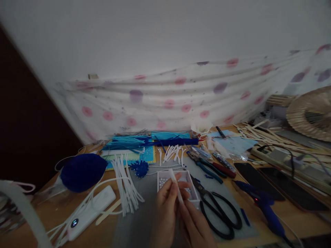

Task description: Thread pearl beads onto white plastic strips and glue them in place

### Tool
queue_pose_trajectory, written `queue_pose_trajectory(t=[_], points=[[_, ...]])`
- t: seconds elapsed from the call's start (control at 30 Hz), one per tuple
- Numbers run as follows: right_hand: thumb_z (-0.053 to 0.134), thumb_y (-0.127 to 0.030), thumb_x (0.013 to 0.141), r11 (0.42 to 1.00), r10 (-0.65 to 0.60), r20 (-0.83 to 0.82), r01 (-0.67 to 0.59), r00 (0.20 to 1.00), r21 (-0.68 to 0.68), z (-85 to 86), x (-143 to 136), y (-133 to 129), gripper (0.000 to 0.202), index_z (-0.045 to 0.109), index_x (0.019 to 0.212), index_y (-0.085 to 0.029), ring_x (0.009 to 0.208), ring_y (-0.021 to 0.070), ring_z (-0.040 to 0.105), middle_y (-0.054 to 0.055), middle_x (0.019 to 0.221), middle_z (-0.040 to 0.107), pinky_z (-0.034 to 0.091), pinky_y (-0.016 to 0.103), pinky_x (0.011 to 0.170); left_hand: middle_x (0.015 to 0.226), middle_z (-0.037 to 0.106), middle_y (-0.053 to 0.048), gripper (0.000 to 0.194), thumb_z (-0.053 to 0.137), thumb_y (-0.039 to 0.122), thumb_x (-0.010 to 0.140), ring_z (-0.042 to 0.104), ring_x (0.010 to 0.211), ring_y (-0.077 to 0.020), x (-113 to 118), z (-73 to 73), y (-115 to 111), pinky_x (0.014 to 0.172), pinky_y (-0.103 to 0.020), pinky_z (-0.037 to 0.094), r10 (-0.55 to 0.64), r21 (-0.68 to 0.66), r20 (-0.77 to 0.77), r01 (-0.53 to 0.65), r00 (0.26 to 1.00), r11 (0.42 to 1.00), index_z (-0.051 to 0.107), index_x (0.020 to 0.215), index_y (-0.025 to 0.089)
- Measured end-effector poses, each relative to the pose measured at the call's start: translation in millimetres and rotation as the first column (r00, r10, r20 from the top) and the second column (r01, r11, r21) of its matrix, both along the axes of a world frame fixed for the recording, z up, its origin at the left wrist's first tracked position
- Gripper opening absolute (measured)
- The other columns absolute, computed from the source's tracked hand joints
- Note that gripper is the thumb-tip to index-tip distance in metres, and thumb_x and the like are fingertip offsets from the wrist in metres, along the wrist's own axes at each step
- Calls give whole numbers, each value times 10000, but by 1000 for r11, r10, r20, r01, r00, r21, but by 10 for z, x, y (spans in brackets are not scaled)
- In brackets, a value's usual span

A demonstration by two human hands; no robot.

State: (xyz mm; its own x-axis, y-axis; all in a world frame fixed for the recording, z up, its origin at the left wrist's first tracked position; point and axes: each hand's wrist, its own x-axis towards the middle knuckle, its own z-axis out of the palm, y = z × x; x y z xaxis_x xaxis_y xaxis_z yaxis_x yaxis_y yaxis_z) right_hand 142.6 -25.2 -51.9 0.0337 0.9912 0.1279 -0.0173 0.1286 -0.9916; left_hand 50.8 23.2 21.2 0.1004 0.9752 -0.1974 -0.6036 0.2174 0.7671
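Between my two hands runs a white pipe cleaner [176, 182], slanting up in front of the white bead box [197, 201]. My left hand [165, 203] pinches it near its upper end between thumb and fingers. Lower down, my right hand [192, 220] has its fingers closed around the same stem, whose bottom end is hidden by the hands. White pearl beads [162, 181] show in the box behind my fingers. Left of the box lies a bundle of white pipe cleaners [126, 189], with a blue beaded flower [141, 168] near its top.
Black-handled scissors [219, 210], pliers [209, 168], a blue glue gun [263, 203] and two phones [261, 179] lie to the right. Left are a white power bank [91, 213] with cables and a dark blue bundle [84, 172]. Blue pipe cleaners [126, 143] lie at the back.
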Motion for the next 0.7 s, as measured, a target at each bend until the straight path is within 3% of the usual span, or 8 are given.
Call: queue_pose_trajectory(t=[0.17,0.27,0.33,0.4,0.47,0.53,0.6,0.7], points=[[493,-585,993,992,116,222,-103,968,-70,-39,-38,-3,444,752,916,-232,665,200,614,56,762,714,500,287,640,649,694,8,421,977,454,602,468,479,-40,-117,-164,-12,458,-133,361,121,45,68,-124,990,991,811,855,162],[433,-531,1035,982,185,367,-157,911,-106,25,160,-49,444,723,907,-219,673,183,634,39,745,708,488,265,639,612,681,9,403,985,411,608,387,428,-7,-294,-232,1,422,-114,285,198,62,80,-203,977,977,791,840,145],[497,-482,1019,998,56,426,-37,903,-52,150,376,11,333,712,1022,-228,788,207,688,50,840,745,522,272,714,604,694,5,402,986,390,617,389,417,-7,-429,-269,5,428,-110,289,233,51,48,-236,971,970,767,868,165],[586,-411,969,999,-43,545,19,837,49,311,575,183,234,710,1020,-220,764,218,695,64,860,759,537,297,724,593,706,0,426,992,383,607,379,402,-10,-536,-303,12,426,-113,290,243,24,27,-244,970,969,730,876,182],[546,-277,973,995,-21,741,-59,672,81,459,683,443,185,718,979,-211,760,212,700,75,886,768,529,298,709,573,704,-2,467,1000,406,582,360,386,-8,-594,-334,26,415,-116,281,237,3,14,-237,972,972,697,855,177],[506,-152,976,977,119,923,-211,366,-43,552,676,730,244,725,1074,-201,929,211,729,94,1043,785,528,292,816,552,694,2,498,1001,431,566,345,376,-5,-613,-359,44,407,-119,274,221,-6,11,-221,975,975,672,833,168],[554,-111,946,962,175,959,-248,225,-117,575,581,978,238,743,1068,-186,990,238,739,119,1082,791,521,304,841,548,696,2,520,1000,443,561,341,370,-7,-617,-378,59,405,-124,273,207,-17,9,-206,978,978,649,835,173],[562,-82,928,952,212,973,-243,93,-185,508,401,1205,206,761,941,-138,921,289,761,190,994,796,523,329,764,514,683,4,553,999,477,541,319,352,-6,-634,-408,68,391,-131,241,184,-32,-1,-184,983,982,629,814,171]])
